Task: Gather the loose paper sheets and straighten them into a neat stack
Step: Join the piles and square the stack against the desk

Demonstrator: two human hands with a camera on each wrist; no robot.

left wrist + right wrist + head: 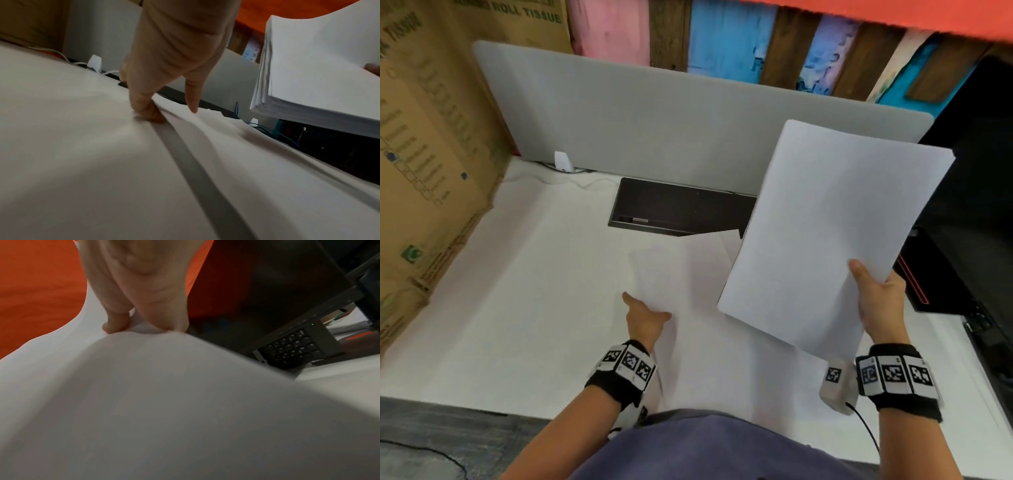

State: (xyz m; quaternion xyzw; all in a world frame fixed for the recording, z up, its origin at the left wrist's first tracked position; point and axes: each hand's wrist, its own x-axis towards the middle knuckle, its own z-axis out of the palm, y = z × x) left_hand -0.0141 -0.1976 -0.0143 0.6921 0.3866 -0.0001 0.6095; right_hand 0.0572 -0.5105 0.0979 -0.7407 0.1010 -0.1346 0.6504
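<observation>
I see desk (524, 301) under both hands | gathered stack (835, 233) raised, clamped in right hand (881, 301), thumb on top | loose sheets (681, 274) flat at left hand (645, 318), fingers (148, 112) curled, pinching their edge | I judge: lift the edge cleanly, slide sheets under the stack, avoid creasing | containers: cardboard box (431, 137) far left of left hand, contents not visible

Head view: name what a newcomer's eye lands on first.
The thick stack of white paper, lifted at the right in the right hand, stands out first. Next come the loose sheets fanned on the white desk, where the left hand works at their left edge. A black keyboard lies behind.
</observation>
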